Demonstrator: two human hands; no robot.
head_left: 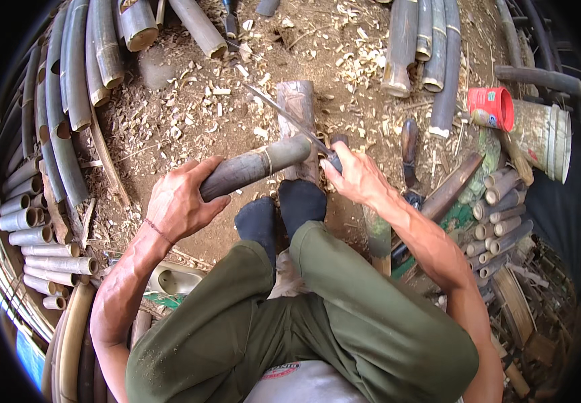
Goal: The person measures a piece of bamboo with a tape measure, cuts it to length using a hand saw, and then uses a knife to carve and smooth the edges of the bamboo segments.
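In my left hand (182, 195) I grip the near end of a short grey-green bamboo section (257, 166), fingers over it and thumb below. Its far end, tilted up to the right, is over a wooden block (296, 101) on the ground, close to my dark-socked feet (302, 201). My right hand (359, 176) is closed round the dark handle of a knife (290, 118). The long thin blade points away and to the left, crossing above the block just beyond the bamboo's far end. Whether blade and bamboo touch I cannot tell.
Long bamboo poles (69, 80) lie at the left and more (431, 60) at the far right. Short cut pieces are stacked on both sides. A wooden-handled tool (409, 149), a red tub (490, 109) and a dirty bucket (542, 141) are to my right. Pale shavings litter the soil.
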